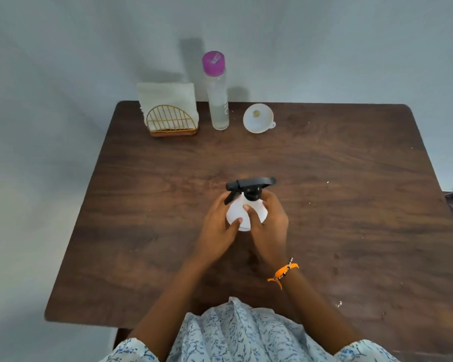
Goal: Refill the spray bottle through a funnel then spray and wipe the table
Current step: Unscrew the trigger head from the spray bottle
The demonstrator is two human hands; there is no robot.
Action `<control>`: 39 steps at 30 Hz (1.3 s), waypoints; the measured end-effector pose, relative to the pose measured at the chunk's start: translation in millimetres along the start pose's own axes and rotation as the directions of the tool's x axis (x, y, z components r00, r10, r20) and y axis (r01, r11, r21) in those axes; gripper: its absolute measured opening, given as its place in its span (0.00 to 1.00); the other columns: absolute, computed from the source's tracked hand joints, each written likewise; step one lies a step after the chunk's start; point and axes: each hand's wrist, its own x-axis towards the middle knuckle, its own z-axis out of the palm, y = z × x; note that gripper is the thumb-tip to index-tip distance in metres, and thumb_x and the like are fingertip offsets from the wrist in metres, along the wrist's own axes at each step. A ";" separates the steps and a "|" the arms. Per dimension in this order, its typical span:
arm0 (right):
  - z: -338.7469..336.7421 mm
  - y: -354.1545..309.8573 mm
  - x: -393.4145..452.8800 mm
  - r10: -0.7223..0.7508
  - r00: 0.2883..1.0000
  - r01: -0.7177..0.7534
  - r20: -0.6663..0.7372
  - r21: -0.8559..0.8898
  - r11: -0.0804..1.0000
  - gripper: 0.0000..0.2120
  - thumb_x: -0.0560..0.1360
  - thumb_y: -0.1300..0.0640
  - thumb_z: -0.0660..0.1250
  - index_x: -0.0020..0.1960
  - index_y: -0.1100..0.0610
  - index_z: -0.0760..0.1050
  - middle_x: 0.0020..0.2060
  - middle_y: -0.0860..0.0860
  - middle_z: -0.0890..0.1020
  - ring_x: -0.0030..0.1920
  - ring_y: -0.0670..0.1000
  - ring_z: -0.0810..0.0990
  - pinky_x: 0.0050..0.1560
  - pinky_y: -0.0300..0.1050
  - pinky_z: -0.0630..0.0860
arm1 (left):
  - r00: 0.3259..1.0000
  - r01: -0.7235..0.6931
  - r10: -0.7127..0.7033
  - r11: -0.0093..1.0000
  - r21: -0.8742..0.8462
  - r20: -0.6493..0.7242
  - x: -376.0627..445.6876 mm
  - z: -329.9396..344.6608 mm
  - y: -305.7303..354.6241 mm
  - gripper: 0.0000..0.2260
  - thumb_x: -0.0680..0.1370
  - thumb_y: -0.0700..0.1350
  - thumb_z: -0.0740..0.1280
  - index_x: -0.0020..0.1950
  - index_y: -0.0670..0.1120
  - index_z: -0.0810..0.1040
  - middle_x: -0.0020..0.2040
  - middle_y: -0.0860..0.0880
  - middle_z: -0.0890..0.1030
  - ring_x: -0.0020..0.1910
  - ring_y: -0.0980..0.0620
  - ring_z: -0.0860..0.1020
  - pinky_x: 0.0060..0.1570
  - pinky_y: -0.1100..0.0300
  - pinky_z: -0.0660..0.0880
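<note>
The white spray bottle (242,214) stands upright near the middle of the worktop (351,205), gripped from both sides between the fingers of the left hand (217,226) and the right hand (270,226).

Domestic room, likely a home. Evidence: small dark wooden table (324,231) set against a plain grey wall (324,48); gold wire napkin holder (169,121) with paper napkins (165,96).

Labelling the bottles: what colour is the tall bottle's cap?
Purple-pink; the cap on the tall bottle shows clearly in the head view.
</note>
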 end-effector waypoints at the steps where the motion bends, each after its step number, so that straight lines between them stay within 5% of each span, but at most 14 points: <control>1: 0.3 2.4 -5.2 0.001 1.000 -0.001 0.004 -0.026 1.000 0.14 0.72 0.55 0.67 0.58 0.52 0.73 0.52 0.46 0.80 0.52 0.44 0.76 0.52 0.35 0.71 | 1.000 0.010 -0.010 1.000 0.003 0.014 -4.1 1.2 -1.2 0.27 0.73 0.56 0.59 0.69 0.45 0.69 0.66 0.56 0.67 0.63 0.63 0.66 0.59 0.80 0.59; 4: 0.7 8.4 -12.7 -0.004 1.000 0.007 0.026 -0.124 0.992 0.15 0.73 0.55 0.68 0.58 0.53 0.72 0.54 0.49 0.79 0.54 0.48 0.76 0.52 0.44 0.74 | 0.998 0.035 -0.036 0.999 0.021 0.059 -9.3 2.2 -1.7 0.22 0.75 0.50 0.61 0.68 0.47 0.70 0.67 0.51 0.71 0.64 0.58 0.68 0.61 0.72 0.63; 10: 0.1 9.6 -16.2 -0.050 0.999 0.053 0.018 -0.267 0.962 0.16 0.74 0.52 0.67 0.60 0.55 0.72 0.57 0.49 0.78 0.56 0.49 0.76 0.48 0.39 0.69 | 0.990 0.087 -0.086 0.996 -0.004 0.112 -12.3 5.0 -7.2 0.20 0.78 0.42 0.61 0.70 0.49 0.67 0.68 0.49 0.72 0.68 0.50 0.68 0.67 0.47 0.66; 21: 0.3 8.6 -18.1 -0.114 0.993 0.101 -0.021 -0.331 0.938 0.17 0.74 0.50 0.67 0.59 0.56 0.73 0.54 0.51 0.80 0.54 0.51 0.78 0.45 0.40 0.70 | 0.990 0.071 -0.060 0.994 -0.081 0.130 -16.3 9.5 -13.0 0.22 0.79 0.38 0.58 0.73 0.47 0.62 0.73 0.49 0.65 0.72 0.53 0.62 0.72 0.56 0.60; 30: -2.6 7.7 -16.8 -0.040 0.999 0.043 0.014 -0.236 0.971 0.19 0.72 0.49 0.70 0.59 0.53 0.71 0.53 0.46 0.78 0.52 0.46 0.75 0.45 0.33 0.67 | 0.981 0.121 -0.122 0.993 0.019 0.153 -13.4 6.6 -11.6 0.23 0.79 0.43 0.60 0.73 0.51 0.59 0.75 0.50 0.60 0.76 0.49 0.54 0.74 0.45 0.54; 32: -5.0 3.3 -15.3 0.016 1.000 -0.014 0.014 -0.136 0.991 0.22 0.69 0.49 0.72 0.59 0.52 0.69 0.52 0.43 0.75 0.53 0.44 0.73 0.47 0.30 0.67 | 0.986 0.093 -0.094 0.996 0.019 0.141 -12.3 6.7 -11.4 0.24 0.77 0.45 0.63 0.72 0.53 0.61 0.74 0.52 0.63 0.75 0.50 0.56 0.73 0.46 0.57; 39: -3.6 -18.6 -5.3 0.006 0.999 -0.001 -0.042 0.105 0.995 0.18 0.66 0.53 0.75 0.52 0.52 0.73 0.49 0.47 0.78 0.54 0.49 0.76 0.54 0.47 0.75 | 0.999 0.048 -0.047 0.997 -0.057 0.019 0.0 16.7 2.2 0.18 0.74 0.43 0.67 0.64 0.49 0.72 0.63 0.49 0.76 0.63 0.50 0.72 0.62 0.54 0.70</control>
